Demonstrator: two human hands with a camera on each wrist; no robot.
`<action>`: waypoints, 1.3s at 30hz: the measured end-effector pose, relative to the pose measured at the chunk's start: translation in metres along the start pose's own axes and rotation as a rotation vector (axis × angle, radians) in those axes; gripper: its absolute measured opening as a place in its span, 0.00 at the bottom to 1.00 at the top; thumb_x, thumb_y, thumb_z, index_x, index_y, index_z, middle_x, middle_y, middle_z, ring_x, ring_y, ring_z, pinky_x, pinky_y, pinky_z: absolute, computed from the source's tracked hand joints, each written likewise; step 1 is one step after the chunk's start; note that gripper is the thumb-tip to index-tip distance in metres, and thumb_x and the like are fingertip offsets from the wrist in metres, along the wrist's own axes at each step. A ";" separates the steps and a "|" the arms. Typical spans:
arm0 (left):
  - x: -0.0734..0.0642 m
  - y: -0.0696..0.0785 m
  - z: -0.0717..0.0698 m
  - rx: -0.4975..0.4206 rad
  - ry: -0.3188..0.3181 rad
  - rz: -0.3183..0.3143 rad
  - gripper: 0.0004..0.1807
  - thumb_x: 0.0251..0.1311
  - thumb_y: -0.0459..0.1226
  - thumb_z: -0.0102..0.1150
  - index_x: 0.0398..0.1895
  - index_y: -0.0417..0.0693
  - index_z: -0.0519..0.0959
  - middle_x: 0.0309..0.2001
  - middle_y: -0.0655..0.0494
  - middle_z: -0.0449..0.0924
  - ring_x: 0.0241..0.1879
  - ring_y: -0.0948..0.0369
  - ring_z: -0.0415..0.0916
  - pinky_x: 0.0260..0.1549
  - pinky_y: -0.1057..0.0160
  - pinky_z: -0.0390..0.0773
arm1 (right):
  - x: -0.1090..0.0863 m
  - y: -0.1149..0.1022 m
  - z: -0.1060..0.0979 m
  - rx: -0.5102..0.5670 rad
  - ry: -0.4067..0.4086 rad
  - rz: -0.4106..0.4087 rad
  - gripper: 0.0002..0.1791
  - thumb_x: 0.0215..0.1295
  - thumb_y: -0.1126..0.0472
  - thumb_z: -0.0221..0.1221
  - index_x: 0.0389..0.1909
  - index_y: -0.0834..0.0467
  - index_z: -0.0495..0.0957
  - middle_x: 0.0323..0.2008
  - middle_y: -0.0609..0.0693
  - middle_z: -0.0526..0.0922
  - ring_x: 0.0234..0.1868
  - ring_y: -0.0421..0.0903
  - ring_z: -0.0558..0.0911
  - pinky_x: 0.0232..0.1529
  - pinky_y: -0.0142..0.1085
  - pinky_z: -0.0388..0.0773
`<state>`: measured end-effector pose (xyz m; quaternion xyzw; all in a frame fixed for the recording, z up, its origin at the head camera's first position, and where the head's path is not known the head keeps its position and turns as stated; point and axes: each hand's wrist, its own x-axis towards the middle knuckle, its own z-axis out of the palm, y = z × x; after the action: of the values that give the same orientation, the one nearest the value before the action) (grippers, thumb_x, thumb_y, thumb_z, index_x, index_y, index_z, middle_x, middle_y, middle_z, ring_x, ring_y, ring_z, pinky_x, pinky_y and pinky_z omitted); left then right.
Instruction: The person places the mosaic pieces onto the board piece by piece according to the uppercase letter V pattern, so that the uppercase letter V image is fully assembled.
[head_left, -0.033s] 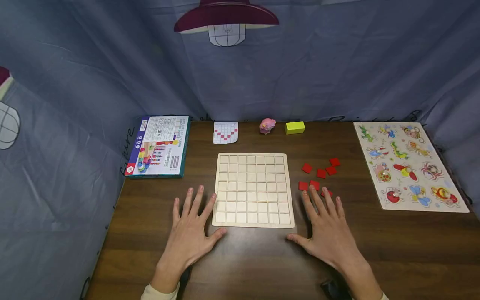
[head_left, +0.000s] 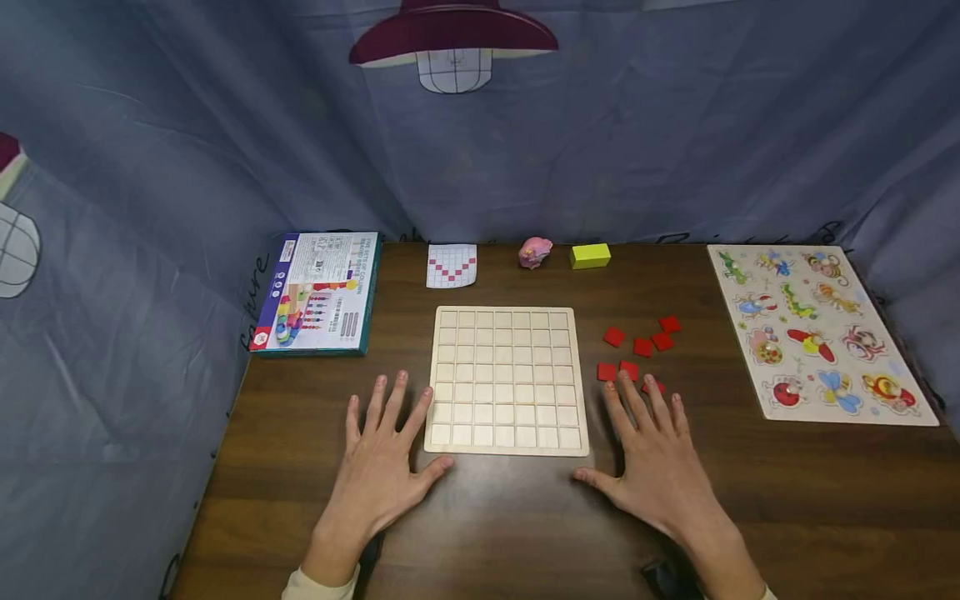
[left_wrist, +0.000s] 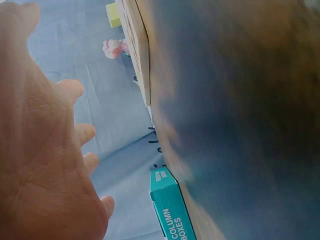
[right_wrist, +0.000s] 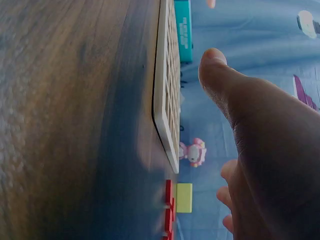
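Note:
A light wooden grid board (head_left: 507,452) lies flat at the middle of the table. Off its lower left side is my left hand (head_left: 378,471), fingers spread and holding nothing. To the right of the board my right hand (head_left: 660,471) spreads its fingers too, also without holding anything. Several small red square tiles (head_left: 642,347) lie loose just beyond the right fingertips, which partly cover the nearest ones from the head view. In the wrist views, the left palm (left_wrist: 45,145) and the right hand (right_wrist: 270,145) appear raised off the tabletop.
Behind the board are a patterned paper card (head_left: 452,267), a pink figurine (head_left: 535,252) and a yellow block (head_left: 590,256). A boxed toy set (head_left: 318,296) lies back left. An insect picture puzzle board (head_left: 813,333) sits at right. A blue curtain (head_left: 637,150) borders the table.

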<state>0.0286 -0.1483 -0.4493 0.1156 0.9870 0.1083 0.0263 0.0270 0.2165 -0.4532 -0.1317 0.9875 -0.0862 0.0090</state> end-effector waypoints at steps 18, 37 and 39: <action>0.009 -0.026 0.031 -0.499 -0.091 0.016 0.59 0.51 0.56 0.76 0.82 0.54 0.54 0.82 0.51 0.54 0.82 0.45 0.42 0.76 0.34 0.38 | 0.012 0.090 0.024 0.359 0.244 0.185 0.30 0.59 0.60 0.73 0.61 0.67 0.77 0.53 0.69 0.75 0.55 0.67 0.72 0.51 0.64 0.69; 0.013 -0.020 0.029 -0.364 -0.025 0.053 0.49 0.54 0.57 0.73 0.78 0.57 0.64 0.80 0.52 0.59 0.81 0.45 0.47 0.77 0.36 0.42 | 0.019 0.084 0.035 0.399 0.412 0.123 0.18 0.57 0.73 0.70 0.49 0.71 0.80 0.45 0.67 0.77 0.46 0.61 0.74 0.44 0.41 0.64; 0.013 -0.019 0.029 -0.340 -0.015 0.059 0.48 0.54 0.58 0.73 0.77 0.58 0.65 0.80 0.51 0.59 0.81 0.45 0.47 0.77 0.36 0.43 | 0.022 0.081 0.037 0.416 0.448 0.083 0.20 0.53 0.75 0.71 0.48 0.71 0.80 0.44 0.67 0.76 0.47 0.60 0.74 0.44 0.39 0.64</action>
<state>0.0136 -0.1576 -0.4825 0.1392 0.9505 0.2734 0.0497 -0.0138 0.2811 -0.5035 -0.0641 0.9307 -0.3128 -0.1784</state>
